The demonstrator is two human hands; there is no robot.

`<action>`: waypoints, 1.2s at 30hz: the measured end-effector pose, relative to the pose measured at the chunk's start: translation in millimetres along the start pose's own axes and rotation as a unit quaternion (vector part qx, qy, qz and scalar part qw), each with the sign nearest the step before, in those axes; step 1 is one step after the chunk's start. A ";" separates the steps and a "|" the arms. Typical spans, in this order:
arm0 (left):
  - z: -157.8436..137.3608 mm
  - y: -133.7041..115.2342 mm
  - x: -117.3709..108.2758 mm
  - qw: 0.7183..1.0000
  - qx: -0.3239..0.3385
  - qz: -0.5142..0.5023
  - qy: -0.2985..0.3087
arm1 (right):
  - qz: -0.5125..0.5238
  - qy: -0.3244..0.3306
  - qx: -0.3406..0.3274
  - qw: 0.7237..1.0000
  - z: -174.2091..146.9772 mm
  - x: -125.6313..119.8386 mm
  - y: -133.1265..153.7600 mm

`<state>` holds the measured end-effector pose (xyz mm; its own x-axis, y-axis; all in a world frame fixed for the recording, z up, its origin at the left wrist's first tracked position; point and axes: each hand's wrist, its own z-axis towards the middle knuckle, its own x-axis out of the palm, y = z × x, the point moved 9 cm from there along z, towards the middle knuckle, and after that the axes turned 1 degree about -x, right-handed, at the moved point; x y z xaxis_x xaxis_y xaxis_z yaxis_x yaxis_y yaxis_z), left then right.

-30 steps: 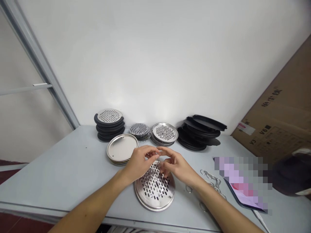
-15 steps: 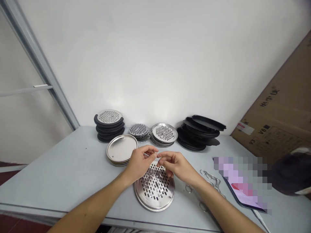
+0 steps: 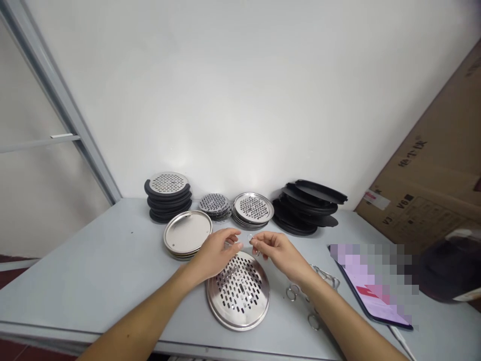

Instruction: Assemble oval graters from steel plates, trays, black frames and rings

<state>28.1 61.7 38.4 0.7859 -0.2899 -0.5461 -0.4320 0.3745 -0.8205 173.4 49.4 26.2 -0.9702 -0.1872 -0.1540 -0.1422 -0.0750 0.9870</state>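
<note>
A small, thin ring of silvery metal (image 3: 250, 236) is pinched at the fingertips of the right hand (image 3: 278, 250). A second bright bit is glimpsed beneath those fingers, but what it is cannot be told. The fingers of the left hand (image 3: 218, 254) are parted from the thumb, and nothing is seen held between them. For the ring to be handled well, a light pinch at its edge seems best, as so thin a piece could be bent or dropped if squeezed hard. Any turning is better done by the fingertips, with the right forearm kept from sweeping the loose, silvery metal rings (image 3: 291, 300) and the bent metal wire pieces (image 3: 332, 277) lying near it on the pale grey surface (image 3: 93, 271). The ring is held at the tips of the right fingers, on the side facing the left hand, in the gap between both hands; it is near the left thumb but not touched by it. It is seen just past the far rim of a round, silvery metal plate pierced with slots (image 3: 240, 288).
</note>
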 end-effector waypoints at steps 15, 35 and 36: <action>-9.5 16.2 7.9 0.965 -0.043 0.230 0.118 | 0.288 -0.053 0.083 0.952 0.4 -7.8 -13.7; -11.7 19.9 5.0 0.977 -0.059 0.174 0.105 | -0.570 -0.463 -0.051 0.677 4.9 -177.7 65.0; -11.6 20.1 5.0 0.978 -0.059 0.172 0.105 | -0.586 -0.451 -0.043 0.672 9.6 -177.6 66.2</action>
<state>18.2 57.6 17.2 0.4820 -0.3443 -0.8057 -0.7129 0.3805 -0.5890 334.3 87.1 119.3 0.0682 0.7164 -0.6944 -0.9381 0.2830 0.1998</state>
